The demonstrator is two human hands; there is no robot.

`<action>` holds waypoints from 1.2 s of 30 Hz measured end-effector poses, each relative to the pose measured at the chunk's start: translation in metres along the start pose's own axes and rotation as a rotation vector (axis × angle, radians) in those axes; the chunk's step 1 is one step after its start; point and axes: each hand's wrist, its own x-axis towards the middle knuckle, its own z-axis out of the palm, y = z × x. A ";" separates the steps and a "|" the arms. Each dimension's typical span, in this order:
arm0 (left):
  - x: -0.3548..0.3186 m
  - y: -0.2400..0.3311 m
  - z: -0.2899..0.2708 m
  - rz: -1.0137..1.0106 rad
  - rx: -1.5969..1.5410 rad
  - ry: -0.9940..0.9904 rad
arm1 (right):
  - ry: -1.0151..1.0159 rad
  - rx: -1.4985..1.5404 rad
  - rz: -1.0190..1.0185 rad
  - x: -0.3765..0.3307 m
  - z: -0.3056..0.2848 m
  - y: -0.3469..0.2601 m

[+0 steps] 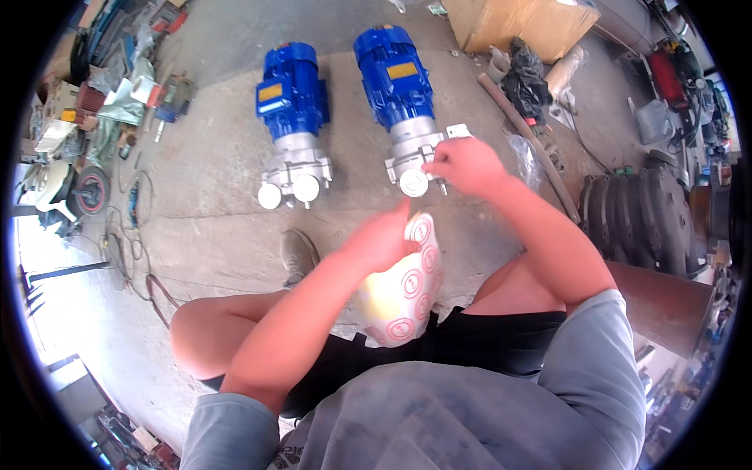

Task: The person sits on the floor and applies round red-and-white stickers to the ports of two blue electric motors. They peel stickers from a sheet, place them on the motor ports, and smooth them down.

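My left hand (380, 241) is closed on the upper edge of a sheet of round stickers (395, 301), pale with red ring prints, which hangs over my lap. My right hand (470, 166) reaches to the front of the right blue motor pump (394, 74). Its fingers are bent together at the silver pump head, beside a round white disc (413, 182) on the port. Whatever lies between those fingertips is too small to make out. To the left lies a second blue motor pump (291, 94), with two white discs on its silver ports.
A cardboard box (517, 27) stands at the far right, near a black plastic bag (525, 82) and a long rusty pipe (529, 145). Dark ribbed castings (638, 219) sit on the right. Cables (129, 239), a wheel (92, 190) and mixed parts lie along the left.
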 end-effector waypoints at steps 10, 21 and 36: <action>-0.100 -0.004 -0.148 0.066 -0.952 0.759 | 0.519 1.095 -0.147 -0.063 -0.052 -0.069; -0.086 -0.006 -0.147 0.112 -1.367 0.575 | 0.166 1.324 -0.070 -0.065 -0.035 -0.098; -0.092 0.017 -0.101 0.210 -1.601 0.229 | 0.572 0.609 -0.353 -0.082 -0.031 -0.108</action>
